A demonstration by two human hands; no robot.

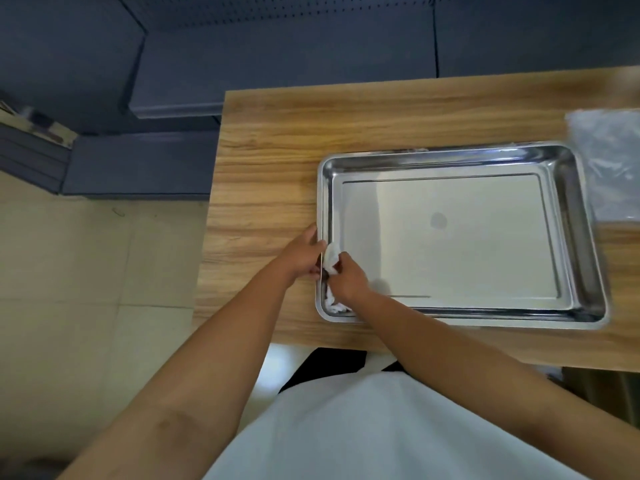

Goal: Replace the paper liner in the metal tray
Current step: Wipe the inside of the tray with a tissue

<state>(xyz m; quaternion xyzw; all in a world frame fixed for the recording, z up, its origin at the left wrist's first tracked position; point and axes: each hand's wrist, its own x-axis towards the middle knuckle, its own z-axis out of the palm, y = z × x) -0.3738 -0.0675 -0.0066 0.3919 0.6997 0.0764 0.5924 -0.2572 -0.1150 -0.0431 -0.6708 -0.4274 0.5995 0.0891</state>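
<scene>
A shiny metal tray (585,237) lies on the wooden table (277,161), its flat bottom bare and reflective. At the tray's near left corner, my right hand (348,280) is closed on a crumpled white paper (331,258), part of which shows below the hand inside the corner. My left hand (303,254) sits just outside the tray, its fingers pinching the left rim next to the paper. The two hands nearly touch across the rim.
A clear plastic packet (609,164) lies on the table to the right of the tray, partly cut off by the frame edge. The table's left edge drops to a pale tiled floor (86,271). Dark blue shelving (277,57) stands behind the table.
</scene>
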